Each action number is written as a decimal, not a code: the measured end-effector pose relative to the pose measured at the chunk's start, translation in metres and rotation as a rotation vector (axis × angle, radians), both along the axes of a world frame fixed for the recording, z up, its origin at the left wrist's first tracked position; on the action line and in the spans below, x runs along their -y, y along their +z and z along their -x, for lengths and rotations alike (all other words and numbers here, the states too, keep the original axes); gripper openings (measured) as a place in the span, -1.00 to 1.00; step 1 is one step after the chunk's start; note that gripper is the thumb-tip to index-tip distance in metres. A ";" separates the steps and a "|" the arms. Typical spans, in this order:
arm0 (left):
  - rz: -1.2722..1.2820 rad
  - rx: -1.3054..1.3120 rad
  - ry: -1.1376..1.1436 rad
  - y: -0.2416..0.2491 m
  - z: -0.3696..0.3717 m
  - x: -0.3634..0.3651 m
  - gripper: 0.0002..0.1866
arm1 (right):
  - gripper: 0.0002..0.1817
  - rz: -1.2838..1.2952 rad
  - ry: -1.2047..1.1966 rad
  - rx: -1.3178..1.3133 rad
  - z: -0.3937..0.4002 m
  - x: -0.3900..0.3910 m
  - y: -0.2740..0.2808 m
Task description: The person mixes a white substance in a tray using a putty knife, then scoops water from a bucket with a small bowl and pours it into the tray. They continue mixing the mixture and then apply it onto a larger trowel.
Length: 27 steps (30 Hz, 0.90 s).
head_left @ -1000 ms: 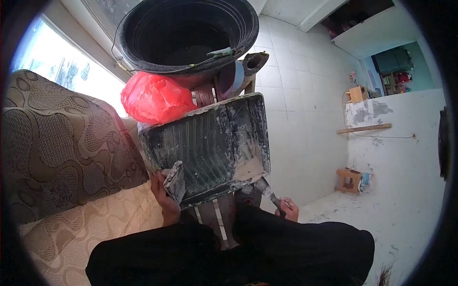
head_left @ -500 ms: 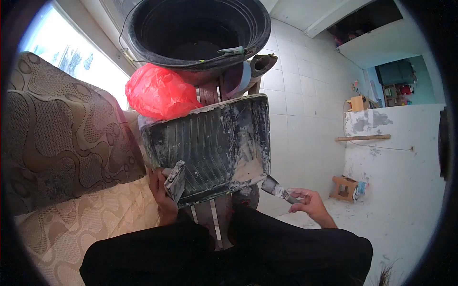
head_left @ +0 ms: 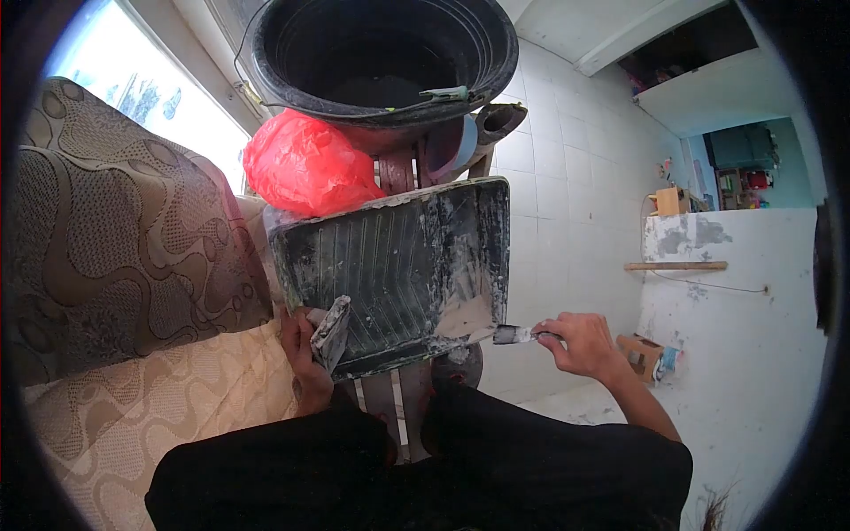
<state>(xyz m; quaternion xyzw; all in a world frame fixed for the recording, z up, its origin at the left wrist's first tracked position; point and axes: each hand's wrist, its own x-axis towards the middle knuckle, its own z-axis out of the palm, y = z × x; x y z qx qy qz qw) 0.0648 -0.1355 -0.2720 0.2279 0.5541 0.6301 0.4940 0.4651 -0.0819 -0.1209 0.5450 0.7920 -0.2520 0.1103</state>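
My right hand (head_left: 580, 343) gripped the putty knife (head_left: 513, 334), blade pointing left, just beside the tray (head_left: 381, 274). My left hand (head_left: 306, 358) grasped a smeared flat tool (head_left: 331, 338); hold on tray unclear. Tray lay between, ahead, long axis left-to-right; pale paste (head_left: 464, 319) nearer my right.

Bright light pours through a window (head_left: 119, 102) at the upper left, washing out the view. Beside it stands a sofa (head_left: 133, 239) in swirling brown fabric, paler along the lower part. Pale square tiles (head_left: 562, 186) spread past a slatted wooden counter (head_left: 413, 407). On the right, a white wall (head_left: 717, 345) shows grey blotches and a wooden strip (head_left: 675, 265); above it, an opening (head_left: 753, 164) reveals turquoise paint.
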 end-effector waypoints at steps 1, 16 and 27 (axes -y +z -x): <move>-0.021 -0.022 -0.035 -0.007 0.004 0.003 -0.64 | -0.85 0.023 0.013 -0.003 0.000 -0.002 -0.003; -0.019 -0.159 -0.043 0.010 -0.001 -0.006 -0.65 | -0.80 0.092 0.032 0.015 0.019 0.004 -0.028; 0.039 -0.042 0.047 0.005 -0.005 -0.003 -0.61 | -0.78 0.067 -0.005 0.092 0.042 0.015 -0.002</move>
